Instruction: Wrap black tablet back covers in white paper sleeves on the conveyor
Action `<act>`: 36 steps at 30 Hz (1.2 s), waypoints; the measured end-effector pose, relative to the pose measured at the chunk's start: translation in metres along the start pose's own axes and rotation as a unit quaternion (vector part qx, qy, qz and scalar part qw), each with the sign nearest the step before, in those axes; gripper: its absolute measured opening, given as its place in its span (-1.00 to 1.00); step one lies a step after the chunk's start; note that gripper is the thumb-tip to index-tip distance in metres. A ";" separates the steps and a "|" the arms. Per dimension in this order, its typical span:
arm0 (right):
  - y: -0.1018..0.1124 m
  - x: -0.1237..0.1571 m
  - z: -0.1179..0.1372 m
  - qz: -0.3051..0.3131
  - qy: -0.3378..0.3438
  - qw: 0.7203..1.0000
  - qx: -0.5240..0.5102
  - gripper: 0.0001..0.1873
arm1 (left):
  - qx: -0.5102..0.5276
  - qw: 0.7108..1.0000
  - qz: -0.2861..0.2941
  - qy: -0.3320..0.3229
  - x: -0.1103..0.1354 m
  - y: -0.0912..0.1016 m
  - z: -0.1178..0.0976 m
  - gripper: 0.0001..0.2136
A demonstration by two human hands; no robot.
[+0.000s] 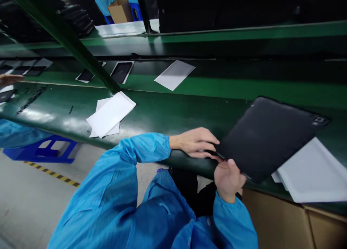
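Note:
A large black tablet [267, 138] is tilted above the right part of the green bench, its dark back with a small camera block at the far right corner facing me. My right hand [229, 180] grips its near edge, thumb on top. The fingers of my left hand [196, 142] are bent and closed at the tablet's near left corner; their tips are partly hidden there. Right of and below the tablet lies a stack of white sheets or sleeves [316, 173], partly covered by it.
White sheets [112, 113] lie overlapped on the bench. Beyond, a green conveyor belt [217, 77] carries a white sheet [175, 75] and dark devices on white sheets [121, 72]. A green post [67, 39] slants across. Another person's hand [11, 79] is at far left, above a blue stool [40, 149].

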State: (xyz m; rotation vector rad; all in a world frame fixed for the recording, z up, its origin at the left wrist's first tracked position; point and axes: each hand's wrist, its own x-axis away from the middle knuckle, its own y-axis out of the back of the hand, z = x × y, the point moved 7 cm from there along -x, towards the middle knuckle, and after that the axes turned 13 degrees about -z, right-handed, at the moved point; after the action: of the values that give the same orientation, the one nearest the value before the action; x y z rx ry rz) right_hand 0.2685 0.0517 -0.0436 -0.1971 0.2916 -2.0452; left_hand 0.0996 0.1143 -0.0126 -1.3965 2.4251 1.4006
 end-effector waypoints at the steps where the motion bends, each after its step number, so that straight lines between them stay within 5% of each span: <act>1: 0.005 -0.005 0.003 -0.013 -0.017 1.000 -0.023 -0.40 | -0.032 0.999 -0.024 0.021 -0.003 0.014 0.017 -0.90; 3: 0.016 -0.016 0.007 -0.035 -0.040 0.997 -0.048 -0.47 | -0.129 0.980 -0.119 0.091 -0.005 0.059 0.062 -0.89; 5: 0.027 -0.023 0.008 -0.036 -0.059 0.996 -0.052 -0.55 | -0.227 0.923 -0.244 0.191 0.003 0.116 0.109 -0.71; 8: 0.035 -0.024 0.001 -0.024 -0.097 0.994 -0.045 -0.64 | -0.279 0.852 -0.312 0.313 0.021 0.177 0.169 -0.61; 11: 0.033 -0.021 -0.006 -0.001 -0.124 0.992 -0.018 -0.66 | -0.256 0.833 -0.318 0.375 0.031 0.202 0.204 -0.73; 14: 0.026 -0.021 -0.008 0.025 -0.140 0.990 0.005 -0.59 | -0.240 0.831 -0.323 0.383 0.030 0.206 0.217 -0.87; 19: 0.016 -0.021 -0.002 0.051 -0.153 0.987 0.022 -0.49 | -0.244 0.835 -0.336 0.361 0.022 0.207 0.213 -0.87; 22: 0.012 -0.019 0.002 0.036 -0.156 0.987 0.012 -0.38 | -0.205 0.843 -0.396 0.301 0.015 0.203 0.193 -0.88; 28: 0.016 -0.019 0.001 0.018 -0.165 0.986 -0.016 -0.42 | -0.079 0.765 -0.587 0.252 0.030 0.190 0.139 -0.80; 32: 0.019 -0.019 -0.001 0.002 -0.184 0.981 -0.056 -0.46 | -0.090 0.781 -0.538 0.304 0.055 0.198 0.116 -0.89; 36: 0.013 -0.017 -0.004 0.029 -0.204 0.975 -0.083 -0.39 | -0.226 0.826 -0.378 0.351 0.080 0.199 0.099 -0.94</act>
State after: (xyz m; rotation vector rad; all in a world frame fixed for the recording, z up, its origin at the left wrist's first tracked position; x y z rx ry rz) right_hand 0.2866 0.0608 -0.0514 -0.6937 0.2070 -1.8705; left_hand -0.1255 0.1689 0.0320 -2.9654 1.3448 1.3945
